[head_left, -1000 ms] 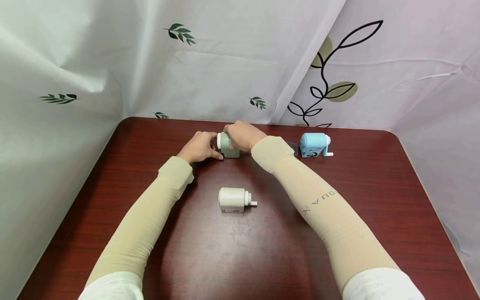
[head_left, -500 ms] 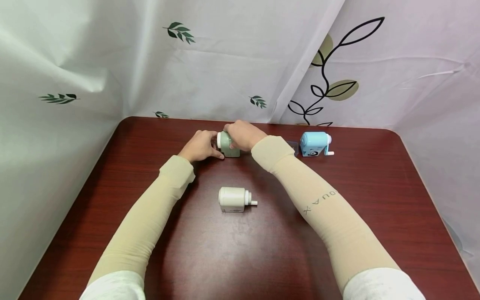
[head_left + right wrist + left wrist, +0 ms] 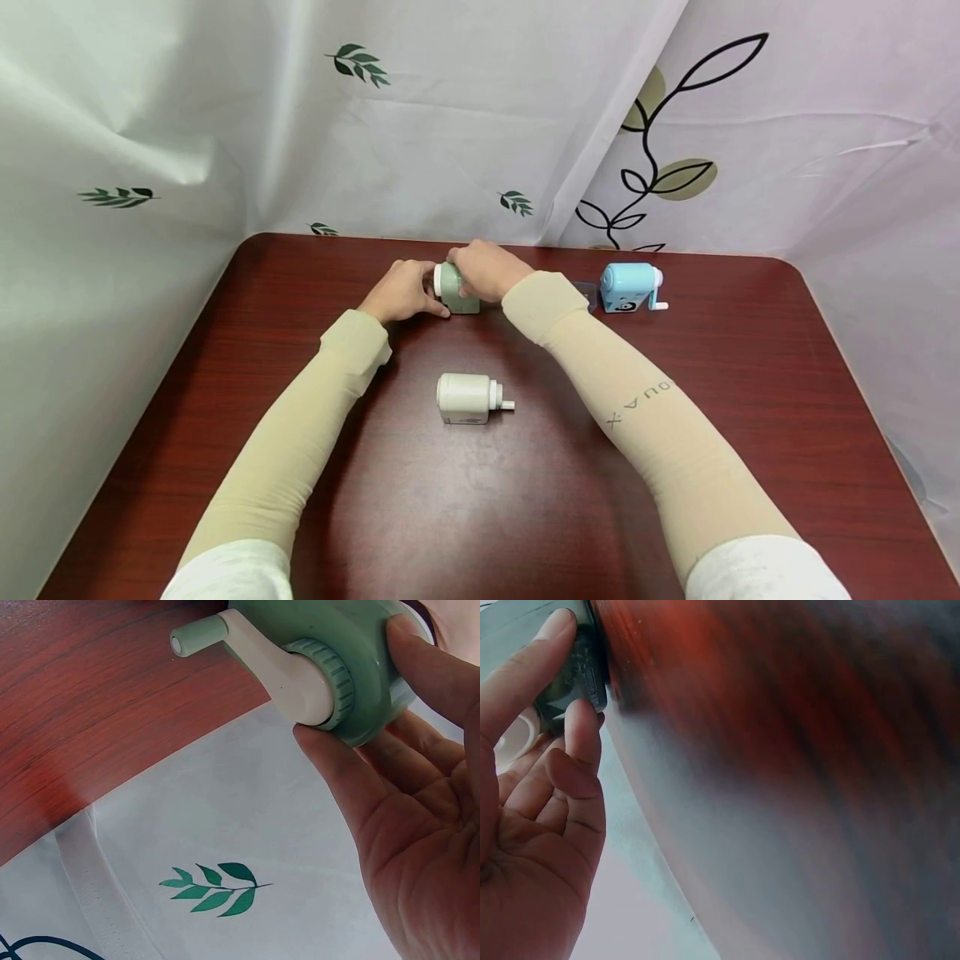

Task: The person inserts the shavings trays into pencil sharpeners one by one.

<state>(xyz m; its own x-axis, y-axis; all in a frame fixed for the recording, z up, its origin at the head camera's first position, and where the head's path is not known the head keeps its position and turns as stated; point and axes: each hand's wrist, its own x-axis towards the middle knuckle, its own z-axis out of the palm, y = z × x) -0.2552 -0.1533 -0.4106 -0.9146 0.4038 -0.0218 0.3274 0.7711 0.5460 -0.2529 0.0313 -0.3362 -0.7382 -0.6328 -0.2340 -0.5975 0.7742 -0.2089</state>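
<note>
A green hand-crank pencil sharpener [image 3: 459,292] stands near the far edge of the table. From above, my right hand [image 3: 491,269] grips its body, thumb on one side and fingers on the other. The right wrist view shows its white crank arm [image 3: 281,671] ending in a green knob [image 3: 199,636]. My left hand [image 3: 401,292] holds the opposite end, by the white ring [image 3: 438,281]. In the left wrist view its thumb and fingertips pinch around the dark clear lower part [image 3: 577,675] of the sharpener.
A cream pencil sharpener [image 3: 463,398] lies nearer, in the middle of the table [image 3: 420,517]. To the right stands a blue crank sharpener [image 3: 627,287] with a panda print. A clear plastic piece [image 3: 587,294] beside it is partly hidden by the right sleeve. White leaf-printed sheeting [image 3: 420,150] hangs behind.
Both hands keep their hold on the green pencil sharpener. The view has shifted very slightly; nothing else has visibly moved.
</note>
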